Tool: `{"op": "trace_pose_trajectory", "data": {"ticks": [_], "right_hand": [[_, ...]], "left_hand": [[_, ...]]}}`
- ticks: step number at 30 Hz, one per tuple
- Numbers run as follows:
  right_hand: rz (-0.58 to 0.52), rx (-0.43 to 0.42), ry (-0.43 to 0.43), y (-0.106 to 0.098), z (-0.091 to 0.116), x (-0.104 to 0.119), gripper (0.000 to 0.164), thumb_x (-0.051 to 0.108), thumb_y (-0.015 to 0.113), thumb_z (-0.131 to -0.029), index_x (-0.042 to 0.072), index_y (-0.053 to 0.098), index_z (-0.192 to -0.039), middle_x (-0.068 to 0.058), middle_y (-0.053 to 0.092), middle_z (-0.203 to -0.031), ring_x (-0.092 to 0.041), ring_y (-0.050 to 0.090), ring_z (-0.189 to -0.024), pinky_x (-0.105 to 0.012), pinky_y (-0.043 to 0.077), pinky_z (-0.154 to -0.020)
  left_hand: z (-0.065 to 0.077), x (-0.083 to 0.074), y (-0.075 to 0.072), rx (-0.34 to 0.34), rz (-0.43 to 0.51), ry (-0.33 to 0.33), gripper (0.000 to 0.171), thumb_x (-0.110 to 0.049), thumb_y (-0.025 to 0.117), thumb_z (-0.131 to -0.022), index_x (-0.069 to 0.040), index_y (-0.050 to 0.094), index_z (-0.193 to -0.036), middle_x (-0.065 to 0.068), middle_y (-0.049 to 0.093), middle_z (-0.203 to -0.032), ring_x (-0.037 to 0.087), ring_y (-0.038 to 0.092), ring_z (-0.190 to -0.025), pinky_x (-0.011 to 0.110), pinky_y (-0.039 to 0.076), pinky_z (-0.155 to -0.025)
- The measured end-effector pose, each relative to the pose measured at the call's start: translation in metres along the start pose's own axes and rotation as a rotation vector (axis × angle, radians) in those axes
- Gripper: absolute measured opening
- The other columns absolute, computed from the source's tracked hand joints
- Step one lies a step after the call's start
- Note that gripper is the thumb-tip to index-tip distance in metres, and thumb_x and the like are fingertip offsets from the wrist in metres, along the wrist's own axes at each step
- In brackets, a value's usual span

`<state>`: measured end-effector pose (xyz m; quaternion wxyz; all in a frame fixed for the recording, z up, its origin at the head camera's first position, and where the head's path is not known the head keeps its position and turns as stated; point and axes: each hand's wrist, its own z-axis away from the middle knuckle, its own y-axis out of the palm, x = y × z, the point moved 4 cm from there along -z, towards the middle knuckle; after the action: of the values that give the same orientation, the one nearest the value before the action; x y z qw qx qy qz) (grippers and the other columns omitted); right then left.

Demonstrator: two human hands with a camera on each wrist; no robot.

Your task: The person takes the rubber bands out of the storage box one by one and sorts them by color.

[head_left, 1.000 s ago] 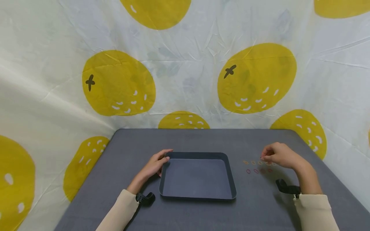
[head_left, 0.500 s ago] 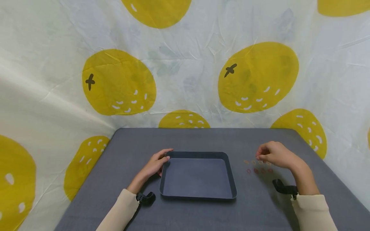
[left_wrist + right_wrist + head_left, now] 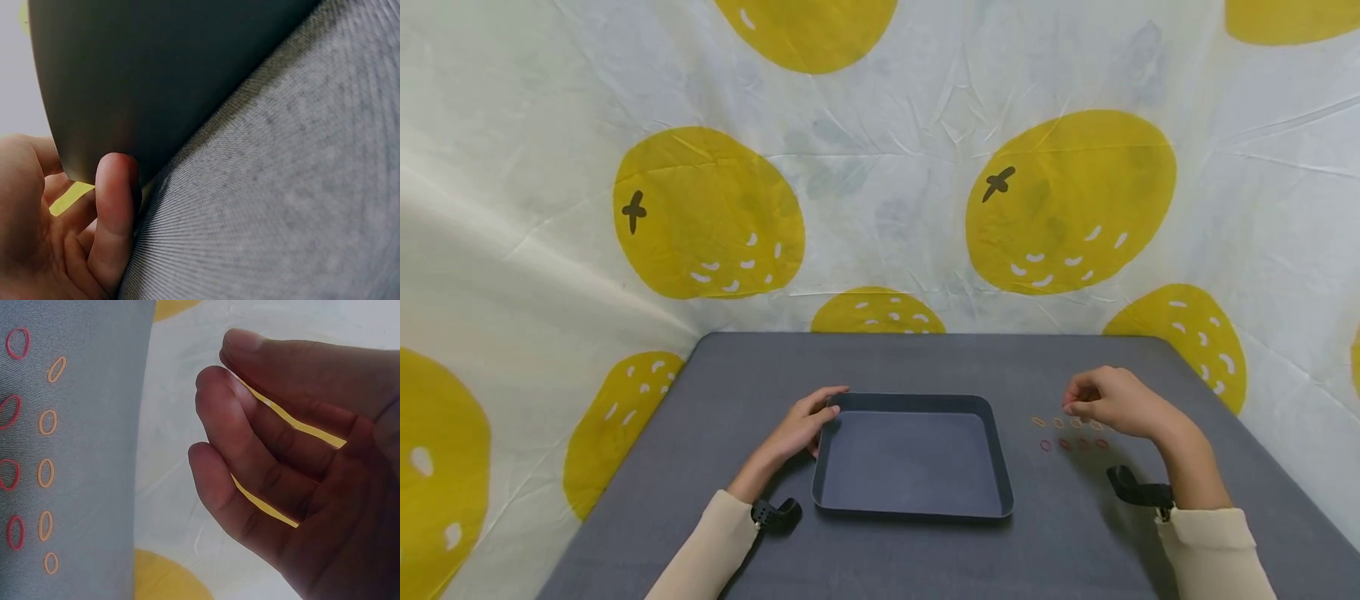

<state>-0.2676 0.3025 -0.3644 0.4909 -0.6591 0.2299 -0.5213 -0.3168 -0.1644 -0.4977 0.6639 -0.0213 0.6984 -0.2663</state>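
My left hand holds the back left corner of a dark grey rectangular tray, thumb at the rim and fingers outside. In the left wrist view, fingers touch the tray's dark outer wall. Above the small rubber bands hovers my right hand, its fingers loosely curled and thumb tip near the index fingertip. Nothing shows between these fingers in the right wrist view. Orange rubber bands lie in one row, red rubber bands in another alongside. The hand partly hides the orange row in the head view.
A grey cloth-covered table carries everything. White fabric with yellow fruit prints hangs behind and on both sides. A black wrist camera sits low at my right wrist, over the table.
My right hand has shifted slightly left above the bands, then stayed nearly still for the last half second. The left hand and tray have not moved.
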Motion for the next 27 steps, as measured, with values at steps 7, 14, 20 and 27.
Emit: {"op": "trace_pose_trajectory", "data": {"ticks": [7, 14, 20, 27], "right_hand": [[-0.011, 0.009, -0.006, 0.0017, -0.0036, -0.0003, 0.007, 0.016, 0.071, -0.097, 0.014, 0.072, -0.091, 0.007, 0.063, -0.073, -0.009, 0.055, -0.064, -0.026, 0.044, -0.060], [-0.021, 0.012, -0.006, 0.0011, -0.0052, -0.0006, 0.007, 0.017, 0.071, -0.098, 0.014, 0.072, -0.091, 0.007, 0.065, -0.074, -0.006, 0.057, -0.066, -0.026, 0.046, -0.060], [-0.025, 0.027, 0.006, 0.0032, -0.0063, -0.0008, 0.009, 0.019, 0.070, -0.099, 0.015, 0.072, -0.091, 0.007, 0.065, -0.074, -0.008, 0.056, -0.066, -0.026, 0.044, -0.060], [-0.036, 0.034, 0.013, 0.0043, -0.0095, 0.0003, 0.012, 0.022, 0.069, -0.100, 0.015, 0.071, -0.090, 0.007, 0.062, -0.072, -0.010, 0.052, -0.063, -0.026, 0.041, -0.058]], "left_hand": [[0.0007, 0.0009, -0.0011, -0.003, -0.004, -0.006, 0.045, -0.028, 0.053, -0.109, -0.028, 0.050, -0.154, 0.015, 0.067, -0.105, 0.017, 0.051, -0.041, 0.040, 0.056, -0.045], [-0.0016, -0.0005, -0.0005, -0.008, -0.006, 0.004, 0.046, -0.029, 0.054, -0.109, -0.028, 0.050, -0.154, 0.017, 0.067, -0.110, 0.017, 0.051, -0.041, 0.042, 0.056, -0.045], [-0.0025, -0.0005, -0.0014, -0.006, -0.005, -0.001, 0.046, -0.028, 0.054, -0.109, -0.028, 0.049, -0.155, 0.016, 0.066, -0.101, 0.017, 0.051, -0.041, 0.041, 0.056, -0.044], [-0.0028, 0.0001, -0.0027, -0.012, -0.005, -0.006, 0.046, -0.028, 0.055, -0.108, -0.028, 0.050, -0.154, 0.014, 0.065, -0.097, 0.017, 0.052, -0.041, 0.041, 0.056, -0.044]]}}
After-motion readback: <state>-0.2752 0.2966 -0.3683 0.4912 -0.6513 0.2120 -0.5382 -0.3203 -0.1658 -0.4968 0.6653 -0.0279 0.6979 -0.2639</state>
